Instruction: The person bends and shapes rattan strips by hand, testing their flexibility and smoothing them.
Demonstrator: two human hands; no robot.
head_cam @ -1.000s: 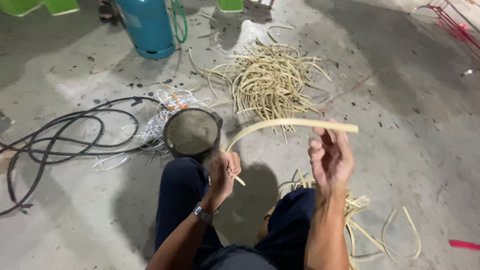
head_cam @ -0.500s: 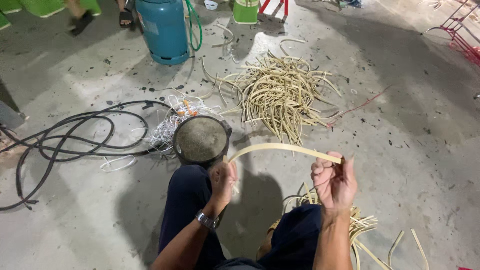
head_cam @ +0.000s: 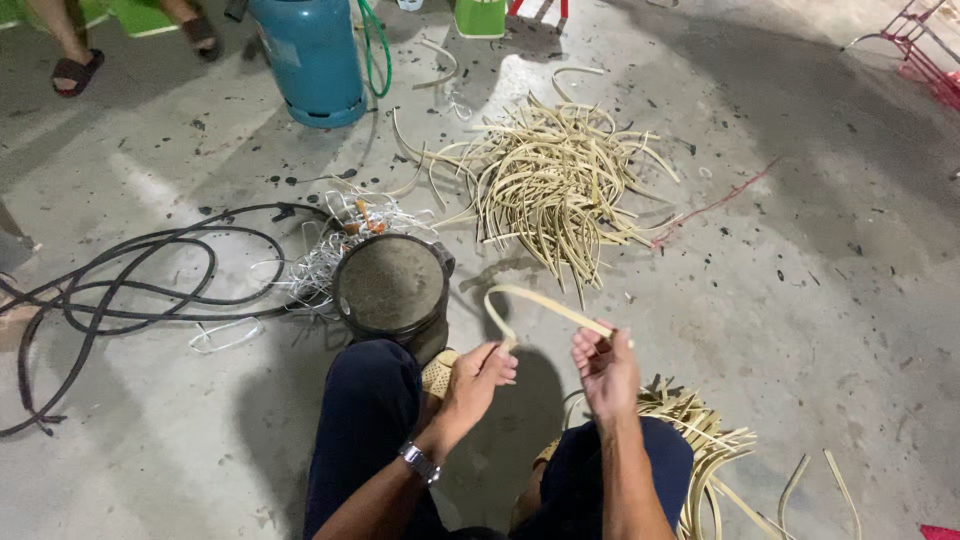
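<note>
Bending a pale cane strip (head_cam: 540,305) into a tight loop, the left hand (head_cam: 478,375) pinches one end while the right hand (head_cam: 603,365) closes on the other, so the curve arches just above the floor (head_cam: 820,300) between the knees. A dark round pot (head_cam: 390,285) sits just beside the left knee, probably kept within reach. Loose strips (head_cam: 560,175) lie heaped beyond it; another bundle (head_cam: 700,440) rests by the right leg.
</note>
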